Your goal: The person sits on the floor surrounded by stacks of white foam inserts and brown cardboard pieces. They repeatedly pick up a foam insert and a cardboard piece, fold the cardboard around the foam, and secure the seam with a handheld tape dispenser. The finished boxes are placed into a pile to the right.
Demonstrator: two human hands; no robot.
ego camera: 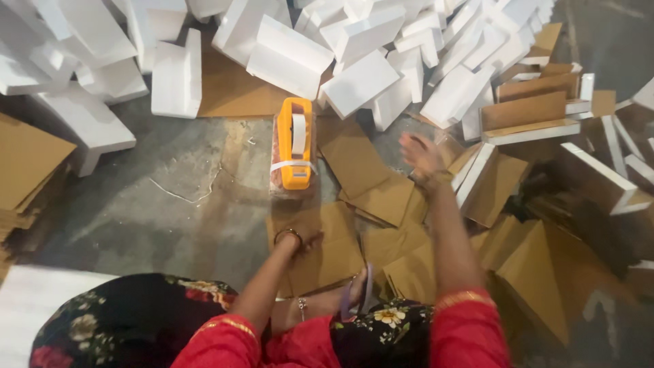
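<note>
A cardboard sheet (pixel 320 249) is pressed flat to the floor (pixel 157 204) by the left hand (pixel 303 238); the right hand (pixel 419 153), open and empty, is stretched toward the cardboard pile (pixel 381 197) beside the orange tape dispenser (pixel 295 143).

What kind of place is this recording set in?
Probably a packing workshop floor: piled white foam blocks, loose cardboard pieces on bare concrete, and an orange tape dispenser ahead of the seated person.

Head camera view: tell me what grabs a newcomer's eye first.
A bright orange plastic tape dispenser stands at the centre of the grey floor. Behind it sprawls a heap of white foam blocks. Flat brown cardboard pieces lie in front, the left hand pressing one, the right hand raised above them.
</note>
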